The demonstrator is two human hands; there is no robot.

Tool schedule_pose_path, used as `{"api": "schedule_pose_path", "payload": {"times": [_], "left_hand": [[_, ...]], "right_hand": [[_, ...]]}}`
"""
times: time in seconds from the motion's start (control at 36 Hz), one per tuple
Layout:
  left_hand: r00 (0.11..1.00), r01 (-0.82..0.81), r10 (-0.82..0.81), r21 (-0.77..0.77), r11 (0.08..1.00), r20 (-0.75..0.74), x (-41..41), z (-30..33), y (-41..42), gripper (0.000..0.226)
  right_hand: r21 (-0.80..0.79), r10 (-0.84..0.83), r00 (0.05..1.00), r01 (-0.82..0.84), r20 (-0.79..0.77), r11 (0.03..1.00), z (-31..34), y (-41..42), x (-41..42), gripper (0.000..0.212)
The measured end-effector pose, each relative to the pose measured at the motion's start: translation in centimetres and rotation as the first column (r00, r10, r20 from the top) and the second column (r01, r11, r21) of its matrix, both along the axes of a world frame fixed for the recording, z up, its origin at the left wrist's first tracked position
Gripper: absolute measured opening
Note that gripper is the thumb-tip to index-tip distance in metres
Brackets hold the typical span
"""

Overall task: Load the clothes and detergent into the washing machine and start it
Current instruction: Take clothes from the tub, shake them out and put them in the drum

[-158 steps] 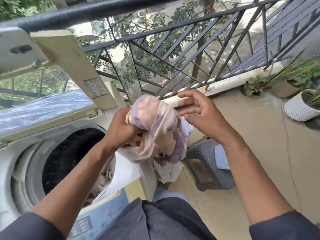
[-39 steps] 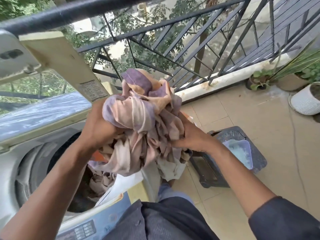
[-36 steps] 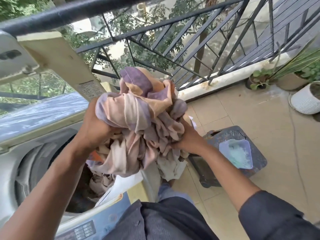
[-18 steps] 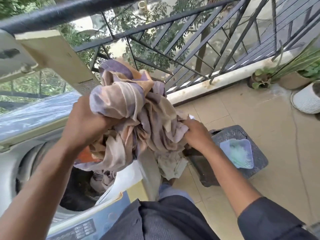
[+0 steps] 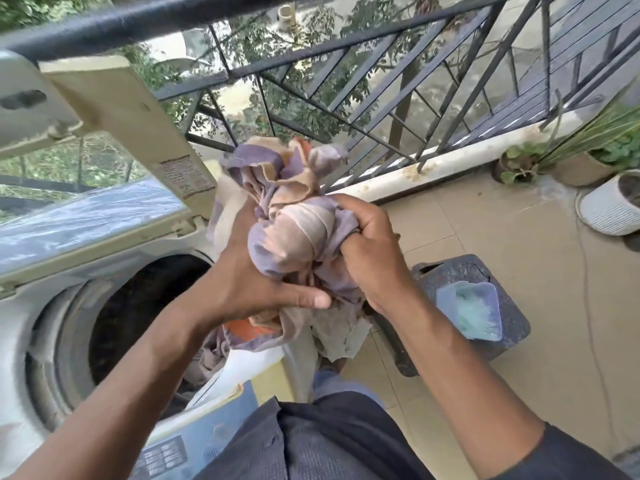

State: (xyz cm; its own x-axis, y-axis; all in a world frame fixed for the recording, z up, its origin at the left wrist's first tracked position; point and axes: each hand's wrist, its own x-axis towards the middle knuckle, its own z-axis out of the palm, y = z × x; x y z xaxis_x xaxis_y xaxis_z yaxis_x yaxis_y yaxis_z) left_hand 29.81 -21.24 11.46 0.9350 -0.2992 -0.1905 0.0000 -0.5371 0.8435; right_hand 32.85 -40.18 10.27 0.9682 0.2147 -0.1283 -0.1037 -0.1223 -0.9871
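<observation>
While both hands, left [image 5: 249,271] & right [image 5: 370,251], clutch the soft purple-and-peach cloth bundle [image 5: 294,233] above the cream top-load washer's drum [image 5: 138,306], fingers curled tight; it's light, floppy w/ dangling ends, so grip the bulk.

You have one view only, from the camera on your head, so no second view overlaps it. It looks forward and steeply down over your chest and forearms, close enough that your left hand [image 5: 249,275] and right hand [image 5: 367,251] fill the middle of the frame. The wide lens bends straight lines toward the edges. At lower left you look down into the open drum of the washing machine [image 5: 114,327], its raised lid [image 5: 104,109] at upper left. Across the top runs the balcony railing [image 5: 381,84] with trees beyond; the tiled floor [image 5: 540,393] and potted plants [image 5: 595,147] lie to your right.
</observation>
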Motion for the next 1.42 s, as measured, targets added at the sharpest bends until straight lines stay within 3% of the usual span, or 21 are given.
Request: {"api": "schedule_pose_path", "payload": {"times": [0.08,0.17,0.25,0.33,0.39,0.44,0.47,0.53,0.58,0.61,0.67,0.72,0.78,0.81,0.86,0.94,1.03,1.11,1.25,1.36,1.42], "left_hand": [[0.973,-0.229,0.228,0.031,0.973,0.038,-0.9,-1.2,-1.2,0.092],[0.872,-0.484,0.478,0.036,0.874,0.108,-1.1,-1.5,-1.6,0.083],[0.839,-0.534,0.523,0.045,0.844,0.146,-0.5,-1.3,-1.3,0.076],[0.824,-0.564,0.563,-0.005,0.826,0.06,-0.2,-1.4,-0.5,0.077],[0.81,-0.586,0.587,-0.05,0.809,0.009,-0.2,-1.6,0.0,0.072],[0.794,-0.605,0.608,-0.117,0.788,-0.014,-0.2,-1.7,0.5,0.065],[0.789,-0.609,0.614,-0.169,0.775,-0.023,-0.2,-1.8,0.7,0.06],[0.779,-0.612,0.625,-0.275,0.741,-0.052,-0.3,-1.6,0.8,0.051],[0.764,-0.622,0.636,-0.383,0.683,-0.105,-0.4,-1.4,0.8,0.046],[0.762,-0.621,0.633,-0.428,0.657,-0.134,-0.4,-1.3,0.8,0.044],[0.761,-0.62,0.613,-0.52,0.588,-0.213,-0.4,-1.3,1.0,0.047],[0.758,-0.621,0.593,-0.576,0.532,-0.269,-0.4,-1.5,1.3,0.062],[0.755,-0.627,0.577,-0.599,0.497,-0.312,-0.4,-1.6,1.6,0.089],[0.752,-0.632,0.575,-0.601,0.49,-0.323,-0.4,-1.6,1.7,0.091],[0.737,-0.655,0.595,-0.557,0.511,-0.321,-0.4,-1.6,1.9,0.067],[0.732,-0.666,0.622,-0.486,0.566,-0.279,-0.3,-1.4,2.2,0.034],[0.734,-0.67,0.632,-0.417,0.614,-0.249,-0.2,-1.4,2.6,0.04],[0.754,-0.655,0.619,-0.323,0.683,-0.22,-0.4,-2.1,2.8,0.054],[0.76,-0.649,0.626,-0.144,0.747,-0.177,-0.8,-3.7,3.0,0.059],[0.765,-0.641,0.629,-0.08,0.763,-0.139,-0.8,-3.5,2.2,0.047],[0.76,-0.646,0.635,-0.058,0.761,-0.139,-0.8,-3.0,2.0,0.047]], "right_hand": [[-0.094,0.095,0.995,-0.093,0.016,0.991,0.3,0.8,-0.6,0.038],[-0.065,0.168,0.986,-0.167,0.012,0.984,0.4,0.4,-0.5,0.034],[-0.002,0.261,0.965,-0.261,-0.01,0.965,0.7,-0.9,-0.1,0.033],[0.142,0.31,0.948,-0.298,-0.076,0.944,0.9,-2.6,0.8,0.058],[0.172,0.284,0.952,-0.263,-0.11,0.949,0.6,-3.7,1.6,0.063],[0.059,0.219,0.971,-0.214,-0.098,0.975,-0.8,-4.8,2.3,0.061],[-0.076,0.198,0.977,-0.204,-0.077,0.976,-1.8,-5.2,2.6,0.06],[-0.471,0.239,0.969,-0.241,-0.065,0.848,-3.9,-6.1,2.9,0.059],[-0.765,0.329,0.928,-0.339,-0.176,0.547,-6.2,-6.4,2.7,0.071],[-0.809,0.352,0.901,-0.397,-0.254,0.433,-7.5,-6.4,2.4,0.083],[-0.793,0.372,0.844,-0.51,-0.387,0.332,-10.0,-6.0,1.6,0.11],[-0.76,0.373,0.825,-0.548,-0.424,0.349,-11.2,-5.3,1.0,0.113],[-0.783,0.349,0.856,-0.5,-0.381,0.37,-11.7,-4.7,0.5,0.081],[-0.79,0.332,0.877,-0.465,-0.349,0.399,-11.7,-4.4,0.3,0.06],[-0.743,0.271,0.913,-0.406,-0.304,0.533,-11.5,-4.0,0.2,0.032],[-0.492,0.102,0.955,-0.233,-0.278,0.839,-11.0,-4.0,0.5,0.022],[-0.486,-0.026,0.982,-0.069,-0.186,0.871,-9.9,-4.4,1.0,0.011],[-0.408,-0.162,0.974,0.086,-0.155,0.909,-9.3,-5.0,1.7,0.023],[-0.118,-0.172,0.985,0.172,0.007,0.978,-4.5,-4.6,2.1,0.021],[0.113,-0.079,0.997,0.077,0.011,0.991,0.5,-3.3,1.0,0.04],[0.184,-0.021,1.0,0.024,-0.018,0.983,1.6,-2.6,0.4,0.036]]}}
